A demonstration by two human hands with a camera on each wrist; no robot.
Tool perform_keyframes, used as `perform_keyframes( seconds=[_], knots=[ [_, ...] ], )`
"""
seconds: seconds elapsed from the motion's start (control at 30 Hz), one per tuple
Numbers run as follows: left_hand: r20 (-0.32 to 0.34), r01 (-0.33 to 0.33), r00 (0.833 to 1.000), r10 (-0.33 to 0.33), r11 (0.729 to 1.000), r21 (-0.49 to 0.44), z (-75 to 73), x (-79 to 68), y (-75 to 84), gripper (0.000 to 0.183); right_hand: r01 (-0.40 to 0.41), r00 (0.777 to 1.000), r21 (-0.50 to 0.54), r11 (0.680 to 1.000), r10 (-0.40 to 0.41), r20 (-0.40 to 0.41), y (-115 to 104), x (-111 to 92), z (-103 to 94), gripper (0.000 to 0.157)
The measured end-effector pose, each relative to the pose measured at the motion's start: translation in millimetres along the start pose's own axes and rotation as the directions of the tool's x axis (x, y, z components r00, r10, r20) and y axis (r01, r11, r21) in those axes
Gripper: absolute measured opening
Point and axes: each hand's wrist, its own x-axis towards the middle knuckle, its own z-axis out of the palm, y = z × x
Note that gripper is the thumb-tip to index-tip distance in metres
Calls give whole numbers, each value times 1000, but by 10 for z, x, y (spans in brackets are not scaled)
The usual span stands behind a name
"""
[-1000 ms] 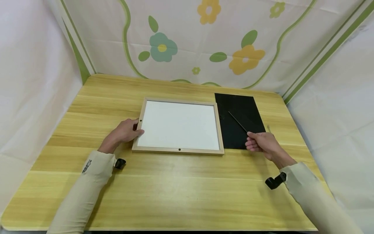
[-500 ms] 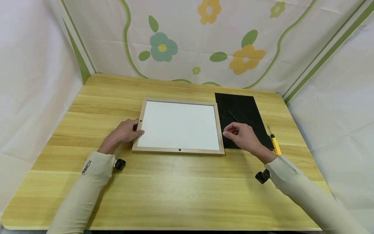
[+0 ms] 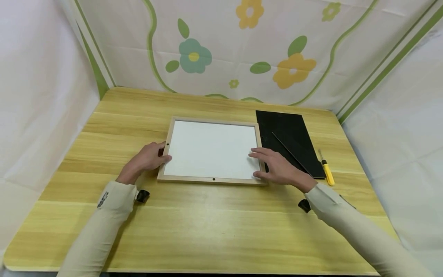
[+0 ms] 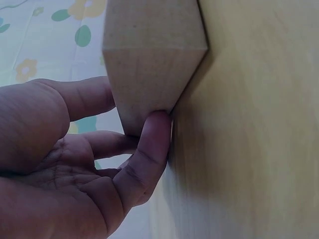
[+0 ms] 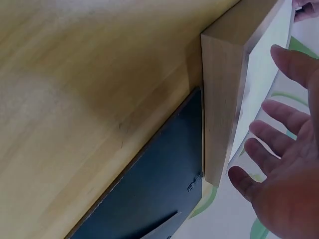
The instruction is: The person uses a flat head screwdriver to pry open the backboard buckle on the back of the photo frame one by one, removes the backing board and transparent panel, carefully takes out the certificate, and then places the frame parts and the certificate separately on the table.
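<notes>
A light wooden picture frame (image 3: 187, 178) lies flat on the table, a plain white surface (image 3: 211, 150) filling its inside. My left hand (image 3: 147, 157) grips the frame's left side, thumb at the top edge; in the left wrist view the fingers (image 4: 152, 142) bend around the wood. Over the frame's right side hovers my right hand (image 3: 278, 168), fingers spread and holding nothing. The right wrist view shows these fingers (image 5: 271, 137) above the white surface, and whether they touch it I cannot tell. Partly under my right forearm lies a black backing board (image 3: 283, 123) with a diagonal stand leg.
A yellow-handled screwdriver (image 3: 328, 175) lies right of the black board, which sits close against the frame's right side. Behind the wooden table (image 3: 214, 227) hangs a white cloth with printed flowers (image 3: 194, 57), and cloth walls stand at both sides.
My right hand has left the stand leg on the black board and moved left over the frame's right side, its fingers spreading. The screwdriver handle came into view. My left hand stayed put.
</notes>
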Motion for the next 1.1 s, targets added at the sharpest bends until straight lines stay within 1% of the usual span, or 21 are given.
perform_keyframes(
  seconds=[0.17, 0.3, 0.5, 0.73, 0.9, 1.1],
  knots=[
    [7, 0, 1000, 0, 1000, -10, 0, -3, -1, 50, 6, 999, -21, 1000, -5, 36, 42, 27, -9, 67],
    [11, 19, 1000, -19, 1000, -22, -5, -4, 2, 52, 3, 998, -47, 999, 0, 69, 38, 45, -11, 74],
    [16, 11, 1000, -11, 1000, -28, -6, -2, -2, 48, -9, 994, -83, 996, 19, 109, 24, 67, -18, 82],
    [23, -4, 1000, 4, 1000, -22, 0, -6, 6, 51, -30, 992, -162, 986, 49, 115, -1, 126, -38, 84],
    [32, 11, 999, -11, 1000, -17, -3, -3, 8, 53, -33, 990, -206, 978, 61, 129, -16, 160, -49, 85],
    [26, 10, 1000, -10, 1000, -23, -12, 4, -3, 53, -29, 990, -223, 974, 59, 130, -25, 191, -60, 84]
  ],
)
